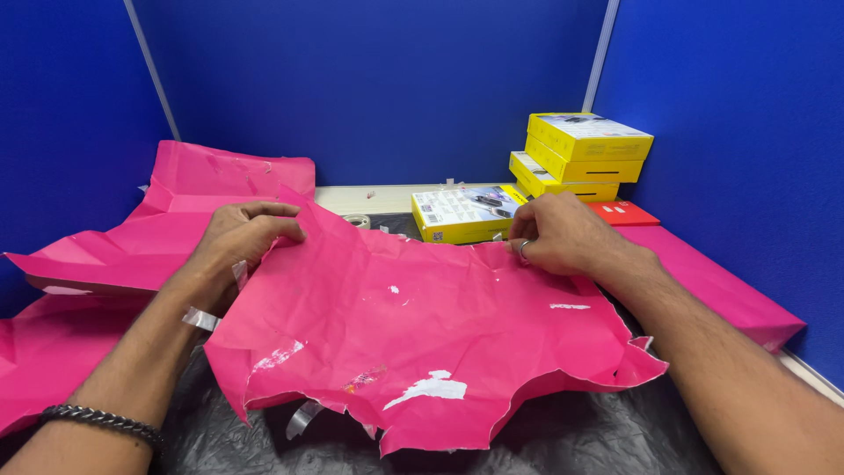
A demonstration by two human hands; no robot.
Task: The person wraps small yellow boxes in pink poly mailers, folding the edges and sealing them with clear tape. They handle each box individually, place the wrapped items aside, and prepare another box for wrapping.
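Observation:
A crumpled, torn sheet of pink wrapping paper lies spread over the dark desk cover in front of me. My left hand grips its far left edge, with bits of clear tape stuck to my wrist. On the far right edge, my right hand pinches the sheet next to a yellow box that lies flat just behind the paper. Scraps of tape and white torn patches mark the sheet's near edge.
Two more yellow boxes are stacked at the back right on a red flat item. A pink wrapped package lies along the right. More pink paper is heaped at the left. A tape roll sits behind the sheet. Blue partition walls enclose the desk.

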